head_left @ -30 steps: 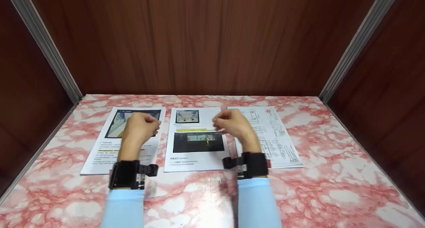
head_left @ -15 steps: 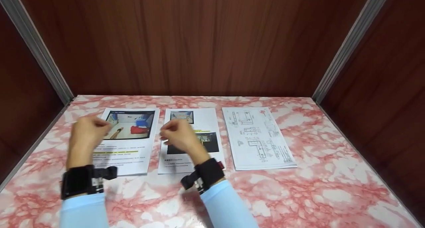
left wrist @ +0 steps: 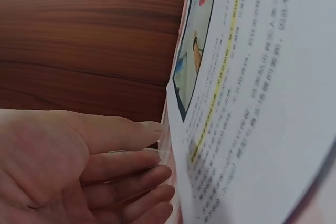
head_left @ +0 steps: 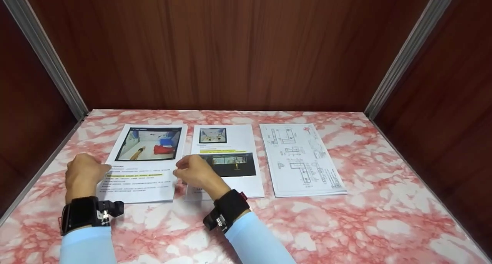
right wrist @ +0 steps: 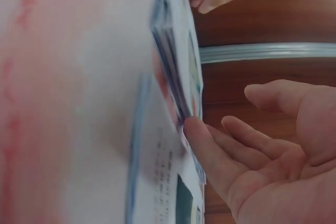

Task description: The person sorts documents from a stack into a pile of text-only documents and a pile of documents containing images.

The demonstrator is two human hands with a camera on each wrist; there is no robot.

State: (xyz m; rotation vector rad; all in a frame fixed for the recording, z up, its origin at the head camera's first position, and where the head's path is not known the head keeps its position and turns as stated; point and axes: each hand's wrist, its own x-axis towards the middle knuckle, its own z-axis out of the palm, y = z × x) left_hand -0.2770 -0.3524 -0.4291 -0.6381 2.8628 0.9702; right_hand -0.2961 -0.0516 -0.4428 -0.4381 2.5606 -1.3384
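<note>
A stack of printed sheets (head_left: pixel 144 166), with a photo on top and a yellow highlighted line, lies at the left of the table between both hands. My left hand (head_left: pixel 84 175) is at its left edge; the left wrist view shows the fingers fairly straight, tips right by the page (left wrist: pixel 252 103). At the stack's right edge is my right hand (head_left: pixel 198 173), overlapping the middle stack (head_left: pixel 230 185) in the head view. In the right wrist view its fingers (right wrist: pixel 215 156) are loosely extended, one fingertip at the layered edge of the left stack (right wrist: pixel 176 72). Neither hand grips anything.
A third stack (head_left: pixel 301 160), showing technical line drawings, lies to the right of the middle one. The table (head_left: pixel 369 221) has a red and white marbled top. Brown wood-grain panels (head_left: pixel 230 48) with grey metal corner posts (head_left: pixel 415 52) enclose it at the back and sides.
Both hands have moved left from above the stacks and come down to either side of the left stack. The stacks lie as before; the head view has shifted slightly.
</note>
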